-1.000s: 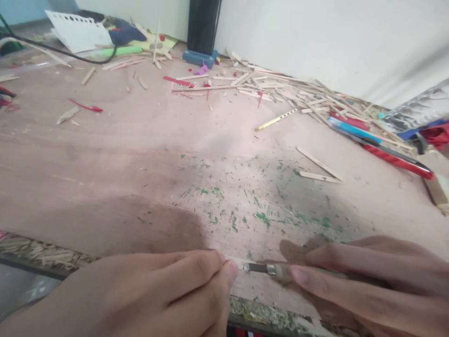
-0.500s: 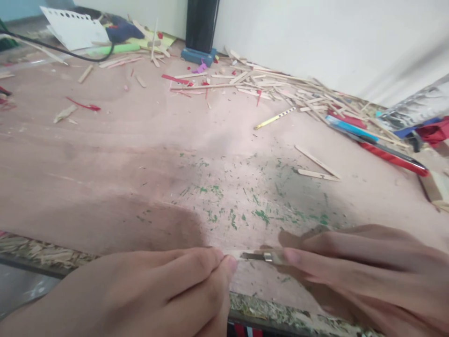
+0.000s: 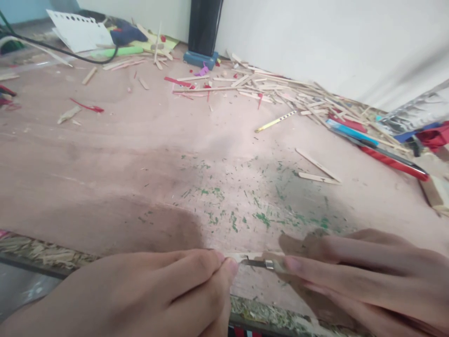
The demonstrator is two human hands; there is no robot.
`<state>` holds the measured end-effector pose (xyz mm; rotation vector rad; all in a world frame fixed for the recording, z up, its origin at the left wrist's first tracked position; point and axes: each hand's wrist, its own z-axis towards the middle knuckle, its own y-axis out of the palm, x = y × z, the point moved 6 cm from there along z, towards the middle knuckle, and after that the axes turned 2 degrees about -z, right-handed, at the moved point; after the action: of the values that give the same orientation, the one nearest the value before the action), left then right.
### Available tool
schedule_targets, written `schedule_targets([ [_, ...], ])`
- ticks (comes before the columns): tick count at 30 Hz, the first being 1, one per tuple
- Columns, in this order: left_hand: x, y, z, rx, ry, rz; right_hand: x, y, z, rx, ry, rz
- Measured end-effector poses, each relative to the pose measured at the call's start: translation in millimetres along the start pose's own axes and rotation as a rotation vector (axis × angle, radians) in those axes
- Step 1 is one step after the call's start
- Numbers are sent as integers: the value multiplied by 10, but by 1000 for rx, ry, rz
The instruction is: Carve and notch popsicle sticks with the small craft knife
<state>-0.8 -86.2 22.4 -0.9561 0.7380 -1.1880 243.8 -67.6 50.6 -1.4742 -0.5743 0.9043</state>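
My left hand (image 3: 182,285) is closed, thumb and forefinger pinching a thin, pale wooden stick (image 3: 240,257) near the table's front edge. Most of the stick is hidden by my fingers. From the right, my right hand (image 3: 365,276) grips a craft knife; its narrow blade (image 3: 255,263) sits in a silver collar and points left. The blade's tip lies at the stick, close to my left fingertips, with a small dark sliver beside it. Green shavings (image 3: 261,217) are scattered over the wooden tabletop (image 3: 115,154) beyond both hands.
Two flat craft sticks (image 3: 318,178) lie at right, near a red-and-black pen-like tool (image 3: 394,161). A yellow strip (image 3: 275,121) lies farther back. Many wooden sticks (image 3: 277,84) pile along the wall by a dark upright post (image 3: 204,28). Torn white paper (image 3: 80,30) stands at back left.
The whole view has shifted slightly, so things sit a little lower and to the right. Both hands keep their hold; the blade has moved only slightly, and a small sliver now stands out at its tip.
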Motion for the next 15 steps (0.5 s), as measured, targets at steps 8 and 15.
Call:
schedule_targets([
  [8,-10,11,-4,-3,11,5,-13,17,-35,33,49,56],
  [15,-19,19,-15,-4,-19,-11,6,-78,9,91,47,-25],
])
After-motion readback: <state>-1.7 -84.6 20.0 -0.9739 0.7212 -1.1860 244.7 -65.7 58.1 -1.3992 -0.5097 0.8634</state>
